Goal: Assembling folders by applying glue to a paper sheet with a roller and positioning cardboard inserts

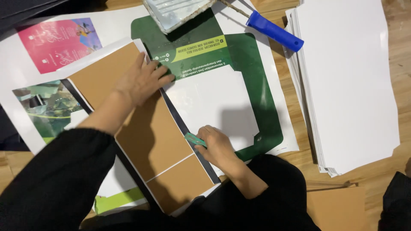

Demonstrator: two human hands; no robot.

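A: Left hand – what's it doing?
B: Flat, fingers spread, pressing the top of the brown cardboard panels, fingertips reaching onto the green-bordered printed sheet.
A: Right hand?
B: Pinching a small teal scraper against the cardboard's right edge, approx. halfway down.
A: Other stuff?
B: Blue-handled roller w/ tray beyond the cardboard; stack of white sheets far right of it; pink flyer to the upper left.
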